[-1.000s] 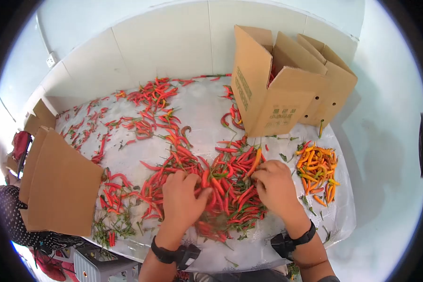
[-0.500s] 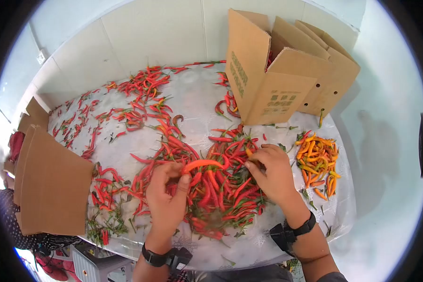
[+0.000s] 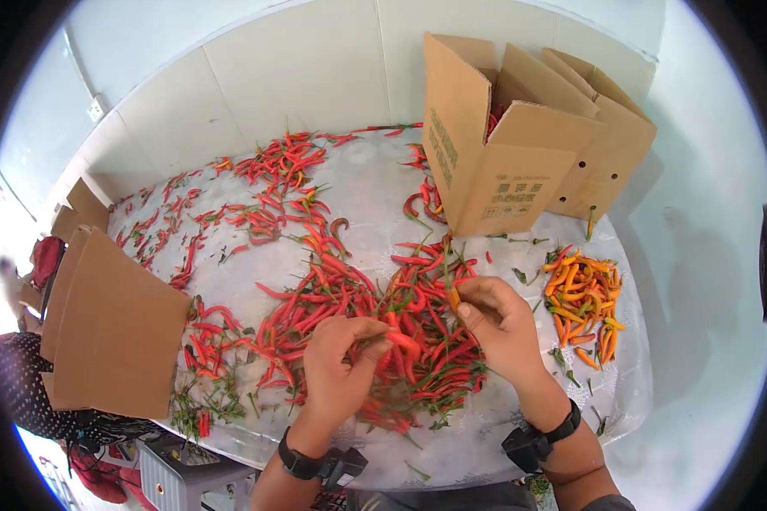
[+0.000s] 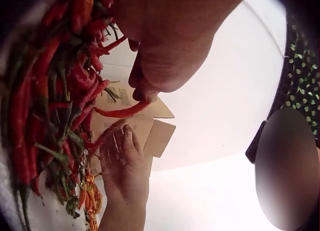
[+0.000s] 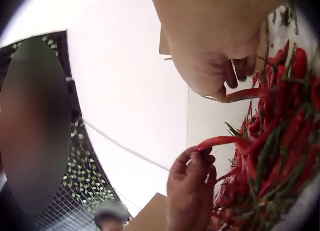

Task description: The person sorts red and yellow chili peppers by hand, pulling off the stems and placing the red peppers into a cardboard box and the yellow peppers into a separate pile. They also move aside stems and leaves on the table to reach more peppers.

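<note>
My left hand (image 3: pixel 341 362) pinches one end of a red chili pepper (image 3: pixel 405 344) between thumb and fingers. The pepper's free end points right, over a heap of red chilies (image 3: pixel 439 375). Opposite it, my right hand (image 3: pixel 504 328) pinches a slim orange-red chili (image 5: pixel 247 94) by one end, close over the same heap. In the left wrist view, the left hand's pepper (image 4: pixel 125 112) hangs out sideways from the fingertips. Green stems show among the piled chilies.
Orange and yellow chilies (image 3: pixel 584 294) form a small pile at the right. Two open cardboard boxes (image 3: pixel 520 170) stand at the back right, another cardboard box (image 3: pixel 115 324) at the left. Scattered red chilies (image 3: pixel 281 162) reach the wall; loose green stems (image 3: pixel 204 400) lie front left.
The left hand came up from the heap with a chili and moved left, then swung back right over the heap, still holding one. The right hand keeps its orange-red chili near the same place.
</note>
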Available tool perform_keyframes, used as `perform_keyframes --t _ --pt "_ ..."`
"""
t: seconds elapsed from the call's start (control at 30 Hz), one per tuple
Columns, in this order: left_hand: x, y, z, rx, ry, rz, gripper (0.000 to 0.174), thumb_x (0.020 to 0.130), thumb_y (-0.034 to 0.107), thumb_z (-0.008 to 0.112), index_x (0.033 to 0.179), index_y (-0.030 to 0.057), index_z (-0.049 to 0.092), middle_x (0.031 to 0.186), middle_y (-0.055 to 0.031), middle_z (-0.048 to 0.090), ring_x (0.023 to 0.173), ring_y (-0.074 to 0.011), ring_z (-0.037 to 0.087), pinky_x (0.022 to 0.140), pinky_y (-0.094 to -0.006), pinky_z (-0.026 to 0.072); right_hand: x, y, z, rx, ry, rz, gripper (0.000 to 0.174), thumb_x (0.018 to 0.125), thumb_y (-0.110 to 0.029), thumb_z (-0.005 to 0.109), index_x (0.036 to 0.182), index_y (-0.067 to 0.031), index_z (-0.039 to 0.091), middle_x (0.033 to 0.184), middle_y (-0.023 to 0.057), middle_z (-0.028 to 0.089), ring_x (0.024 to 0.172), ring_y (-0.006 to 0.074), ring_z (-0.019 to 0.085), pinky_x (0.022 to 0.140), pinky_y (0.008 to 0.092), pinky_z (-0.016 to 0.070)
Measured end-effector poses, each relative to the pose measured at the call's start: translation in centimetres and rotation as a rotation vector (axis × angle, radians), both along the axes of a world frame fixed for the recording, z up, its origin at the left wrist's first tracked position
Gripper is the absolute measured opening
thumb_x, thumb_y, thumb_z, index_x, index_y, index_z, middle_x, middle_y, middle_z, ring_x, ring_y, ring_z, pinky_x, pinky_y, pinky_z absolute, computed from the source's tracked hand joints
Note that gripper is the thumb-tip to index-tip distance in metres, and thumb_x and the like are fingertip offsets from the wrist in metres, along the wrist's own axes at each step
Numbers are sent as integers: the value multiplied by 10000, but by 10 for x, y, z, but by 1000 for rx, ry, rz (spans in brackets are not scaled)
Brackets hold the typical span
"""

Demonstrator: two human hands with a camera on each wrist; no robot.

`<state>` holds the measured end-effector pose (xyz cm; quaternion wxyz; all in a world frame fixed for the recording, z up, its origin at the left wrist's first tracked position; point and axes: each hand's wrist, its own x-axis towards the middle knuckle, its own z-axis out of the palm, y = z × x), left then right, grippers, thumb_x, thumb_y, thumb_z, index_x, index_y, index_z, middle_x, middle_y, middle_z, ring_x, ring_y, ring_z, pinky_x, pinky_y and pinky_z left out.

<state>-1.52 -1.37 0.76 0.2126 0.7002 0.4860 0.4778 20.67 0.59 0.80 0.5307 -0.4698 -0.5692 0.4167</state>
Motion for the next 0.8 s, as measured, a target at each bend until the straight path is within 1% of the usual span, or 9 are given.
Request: perform_keyframes --t 0.03,0.07,0.17,0.23,0.27,0.33,0.5,0.6,0.8 --pt "0 1 0 30 13 -24 172 776 32 733 926 -6 658 869 -81 669 789 -175 635 787 -318 502 1 0 -2 197 -287 -77 250 860 -135 674 1076 -31 604 1057 128 650 901 234 652 797 330 512" --pt "0 1 4 56 48 -38 178 758 29 740 916 3 662 855 -77 672 786 -184 636 800 -334 499 1 1 -4 396 -573 -158 263 852 -170 688 1068 -38 616 1053 133 651 889 258 654 789 334 510" --pt "2 -2 12 100 110 -80 194 718 47 751 899 44 680 836 -63 684 786 -215 635 827 -372 479 -10 -14 13 302 -437 16 330 807 -266 729 1049 -61 641 1025 138 652 876 301 645 760 347 510" --pt "2 -4 8 99 100 -94 198 714 93 748 905 94 699 857 -51 693 799 -245 628 830 -385 447 -17 -23 22 194 -360 214 350 794 -280 741 1050 -62 640 987 127 659 853 282 649 744 344 512" --pt "3 -4 8 113 97 -108 198 701 84 754 890 76 693 833 -60 685 780 -249 623 824 -384 451 -21 -28 22 137 -317 312 361 788 -287 746 1050 -63 639 968 121 663 841 272 651 736 342 513" --pt "4 -6 10 142 89 -133 202 676 66 764 860 42 683 785 -79 669 743 -258 612 813 -383 458 -25 -31 17 178 -361 269 350 789 -279 744 1031 -49 638 895 129 658 781 283 648 698 359 513" --pt "6 -6 12 221 297 -117 147 690 89 726 815 43 665 767 -73 639 716 -277 557 699 -385 424 -30 -35 16 304 -513 182 285 793 -223 729 998 -50 633 815 128 636 724 313 631 630 383 501" --pt "3 -7 12 239 367 -157 143 665 82 712 789 47 651 764 -58 623 731 -272 540 686 -387 413 -34 -36 11 248 -480 211 259 786 -189 723 988 -56 628 801 124 627 710 323 621 604 391 493" --pt "-7 -3 17 150 399 -328 174 613 66 698 781 69 649 729 -37 580 751 -259 513 705 -385 400 -25 -29 2 274 -462 383 241 795 -171 712 970 -41 609 795 130 620 714 335 618 606 400 487"
